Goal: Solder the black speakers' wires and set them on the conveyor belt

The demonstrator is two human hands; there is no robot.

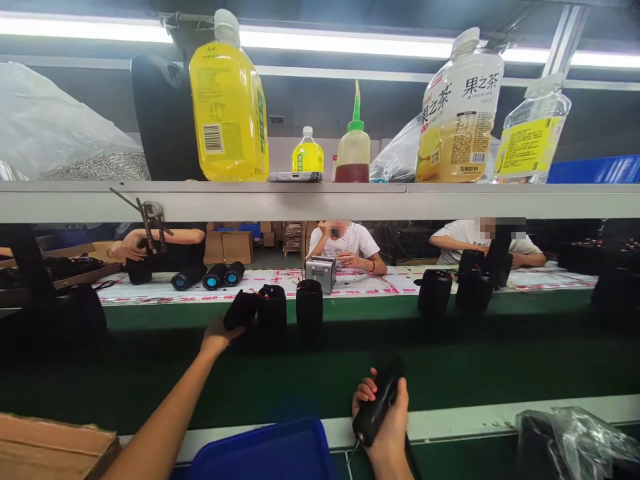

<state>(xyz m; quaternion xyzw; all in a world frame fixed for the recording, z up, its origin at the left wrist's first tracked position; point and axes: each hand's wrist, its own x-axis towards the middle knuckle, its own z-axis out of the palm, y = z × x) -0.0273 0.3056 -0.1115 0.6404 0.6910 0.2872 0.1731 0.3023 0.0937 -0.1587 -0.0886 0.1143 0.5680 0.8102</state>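
Left hand [216, 339] is stretched out over the green conveyor belt [500, 373], fingers closed on a tilted black speaker [241, 310] at the belt's far edge. Just right of that speaker stand two more black cylinders [273, 308], upright and close together, the nearer one almost touching it. Right hand [383, 417] is at the belt's near edge, wrapped tight around a black handheld tool [379, 401] held at a slant, its tip pointing down toward a blue bin [270, 453]. Beyond the belt, on the far desk [380, 283], a small grey metal box [321, 273] sits behind the cylinders, and two seated people rest their arms there. Above the belt, a shelf [320, 199] carries a big yellow drink bottle [227, 107] and a tea bottle [460, 110].
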